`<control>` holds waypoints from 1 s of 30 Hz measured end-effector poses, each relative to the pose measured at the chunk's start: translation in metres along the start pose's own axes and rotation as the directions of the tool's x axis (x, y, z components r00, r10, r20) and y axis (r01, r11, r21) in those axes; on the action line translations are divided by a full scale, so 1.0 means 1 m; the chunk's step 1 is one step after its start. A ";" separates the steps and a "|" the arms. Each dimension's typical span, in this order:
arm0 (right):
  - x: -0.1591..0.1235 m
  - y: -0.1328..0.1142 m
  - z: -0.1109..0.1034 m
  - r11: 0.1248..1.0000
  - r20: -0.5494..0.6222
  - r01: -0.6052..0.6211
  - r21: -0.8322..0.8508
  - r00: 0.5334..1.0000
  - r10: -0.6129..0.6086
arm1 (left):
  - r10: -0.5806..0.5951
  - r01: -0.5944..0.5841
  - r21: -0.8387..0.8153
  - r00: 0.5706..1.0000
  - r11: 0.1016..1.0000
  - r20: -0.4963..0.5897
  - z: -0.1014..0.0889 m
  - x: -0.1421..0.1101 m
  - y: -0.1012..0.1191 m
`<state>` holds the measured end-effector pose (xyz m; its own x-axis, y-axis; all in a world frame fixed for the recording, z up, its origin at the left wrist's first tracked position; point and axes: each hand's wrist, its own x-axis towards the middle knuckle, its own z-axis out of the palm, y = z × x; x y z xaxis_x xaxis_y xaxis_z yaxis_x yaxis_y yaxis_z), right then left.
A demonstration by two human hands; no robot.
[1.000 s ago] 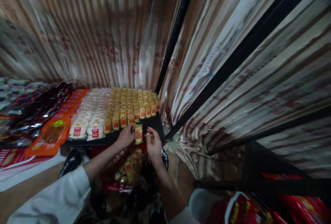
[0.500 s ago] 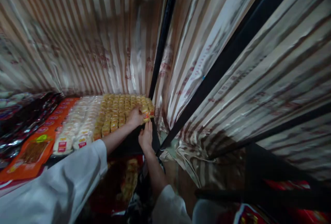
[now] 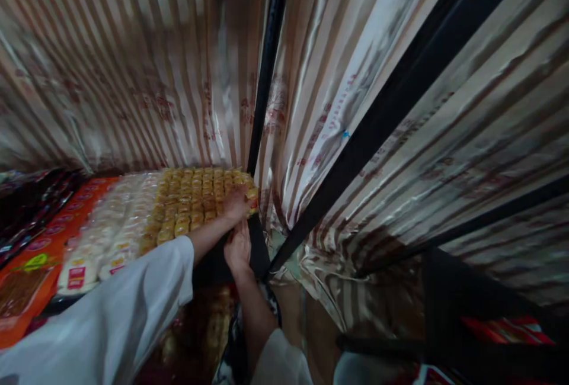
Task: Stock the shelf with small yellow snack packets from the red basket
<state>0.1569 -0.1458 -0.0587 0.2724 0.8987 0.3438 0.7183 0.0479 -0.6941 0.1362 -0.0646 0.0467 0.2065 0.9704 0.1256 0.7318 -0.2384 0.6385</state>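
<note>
My left hand (image 3: 235, 204) is closed on a small packaged yellow cake (image 3: 252, 194) with a red label, at the front right end of the yellow rows. My right hand (image 3: 238, 247) is just below it with fingers stretched out toward the left wrist; the fingertips are partly hidden, and I cannot tell if they touch anything. Under and beside my left hand are tight rows of wrapped yellow cakes (image 3: 186, 198). The black shelf (image 3: 216, 265) shows in front of them.
Left of the yellow rows lie white wrapped buns (image 3: 113, 219), an orange snack bag (image 3: 48, 237) and dark shiny packs (image 3: 38, 207). Black posts (image 3: 355, 142) stand before a striped curtain (image 3: 178, 65). A bag of yellow cakes (image 3: 195, 337) hangs low in shadow by my legs.
My left hand has carried the yellow cake from the shelf's front edge to the right end of the rows. My right hand followed beneath it. The view has turned slightly right.
</note>
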 end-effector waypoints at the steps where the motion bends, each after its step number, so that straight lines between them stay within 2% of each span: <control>1: 0.000 0.000 0.001 1.000 -0.006 0.000 0.005 1.000 0.000 | 0.024 -0.024 0.032 1.000 0.999 -0.004 0.002 0.000 -0.001; 9: -0.003 -0.003 -0.002 1.000 -0.019 -0.015 0.010 1.000 0.015 | 0.217 -0.193 0.316 0.975 0.929 -0.043 0.015 0.004 -0.002; 15: -0.003 -0.005 -0.004 0.999 0.021 -0.031 -0.025 0.999 0.031 | 0.212 -0.183 0.405 0.977 0.896 -0.026 0.018 0.008 0.000; 21: -0.002 -0.001 -0.001 0.999 0.063 -0.013 -0.033 0.998 0.015 | 0.166 -0.126 0.409 0.984 0.904 -0.063 0.020 0.002 0.006; 27: -0.001 0.010 0.001 0.998 0.054 0.030 0.046 0.998 -0.032 | 0.221 -0.198 0.400 0.975 0.895 -0.013 0.019 0.000 0.005; 30: 0.000 0.012 0.003 0.999 0.062 0.035 0.036 0.997 -0.037 | 0.203 -0.184 0.343 0.979 0.921 -0.020 0.021 -0.001 0.004</control>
<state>0.1637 -0.1439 -0.0683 0.2051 0.9217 0.3294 0.7042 0.0948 -0.7037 0.1524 -0.0669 0.0333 0.3379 0.9024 0.2675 0.8589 -0.4118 0.3044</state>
